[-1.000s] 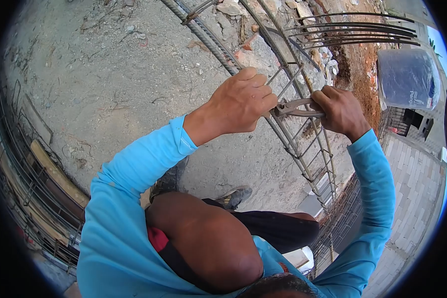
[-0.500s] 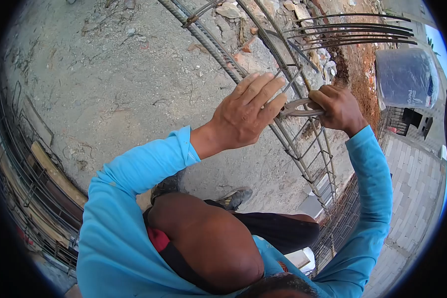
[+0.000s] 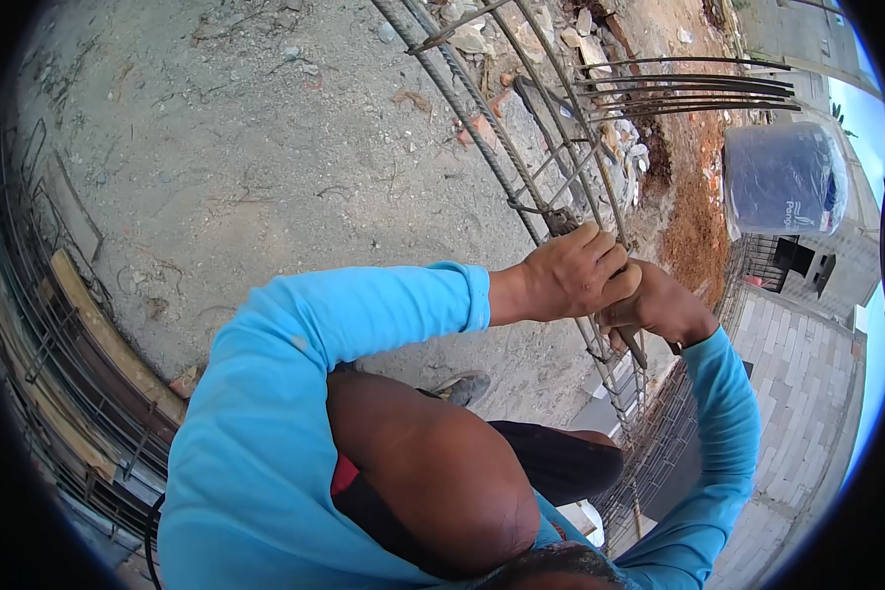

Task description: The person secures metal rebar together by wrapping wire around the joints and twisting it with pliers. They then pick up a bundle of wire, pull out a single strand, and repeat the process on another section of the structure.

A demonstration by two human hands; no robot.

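A long rebar cage (image 3: 501, 147), made of ribbed bars tied with thin stirrups, runs diagonally from the top centre to the lower right. Over its middle, my left hand (image 3: 578, 270) has its fingers curled; whatever they hold is hidden. Right beside it, touching, my right hand (image 3: 659, 303) is closed round the pliers (image 3: 634, 346), whose handle shows below the fingers. The jaws of the pliers are hidden by the hands.
Several thin bars (image 3: 688, 84) stick out at the upper right, near a blue plastic-covered bucket (image 3: 785, 179). Rubble (image 3: 472, 37) lies behind the cage. Wooden boards (image 3: 108, 329) and more rebar cages lie at the left. A block wall (image 3: 792, 383) stands at the right.
My left hand went from spread to curled and moved right and down to meet my right hand. My right hand moved down with the pliers, which turned downward. The view shifted slightly.
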